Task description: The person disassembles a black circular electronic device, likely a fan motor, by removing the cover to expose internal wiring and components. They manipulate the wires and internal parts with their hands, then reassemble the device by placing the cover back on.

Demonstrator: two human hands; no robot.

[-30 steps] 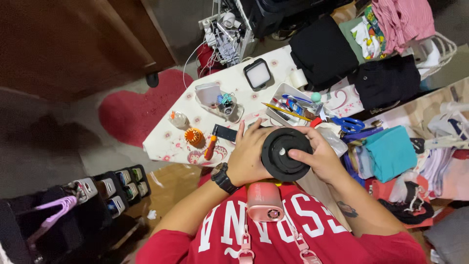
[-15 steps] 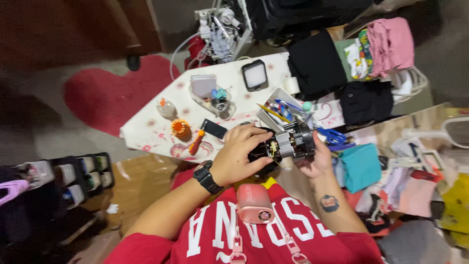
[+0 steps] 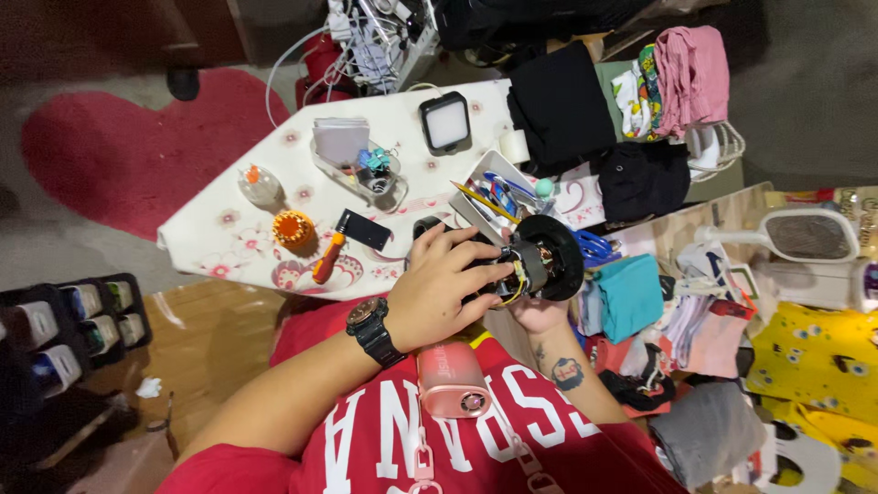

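The motor is a black round unit with a wide disc-shaped end, turned on its side so the disc faces right. Its open middle shows copper windings and thin yellow and dark wires. It is held up off the desk, just over the desk's near edge. The left hand lies over its left part with fingers spread on the body; the right hand cups it from beneath.
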